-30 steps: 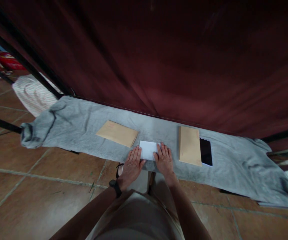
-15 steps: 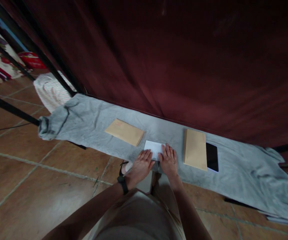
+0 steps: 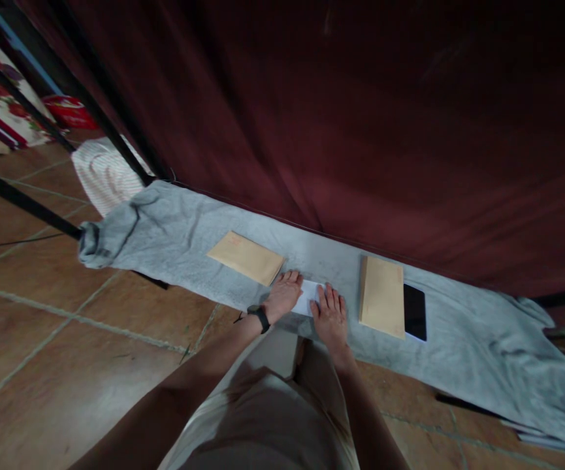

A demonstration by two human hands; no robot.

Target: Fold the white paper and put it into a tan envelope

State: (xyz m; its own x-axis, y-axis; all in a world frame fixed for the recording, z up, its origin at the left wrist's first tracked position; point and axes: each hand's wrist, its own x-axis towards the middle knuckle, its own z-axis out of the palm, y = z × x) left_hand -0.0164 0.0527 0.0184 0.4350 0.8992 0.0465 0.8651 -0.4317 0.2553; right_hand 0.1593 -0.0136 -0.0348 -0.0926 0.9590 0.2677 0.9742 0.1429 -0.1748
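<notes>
A small white sheet of paper (image 3: 306, 301) lies on the grey cloth between my hands. My left hand (image 3: 285, 292) rests flat over its left part, fingers stretched toward the far edge. On its right side my right hand (image 3: 330, 312) lies with the fingers spread. Just beyond my left hand is a brown paper envelope (image 3: 247, 257), lying at a slant. To the right of my right hand sits a stack of brown envelopes (image 3: 383, 296). Part of the paper is hidden under both hands.
A dark-screened phone or tablet (image 3: 415, 313) lies against the right side of the stack. The grey cloth (image 3: 463, 339) covers a long narrow surface. Behind it hangs a dark red curtain (image 3: 360, 163). Black metal poles (image 3: 22, 199) stand at the left, above a tiled floor (image 3: 91, 365).
My left hand has moved forward over the paper's left part, closer to the slanted envelope. My right hand stays on the paper's right side. The view has shifted slightly.
</notes>
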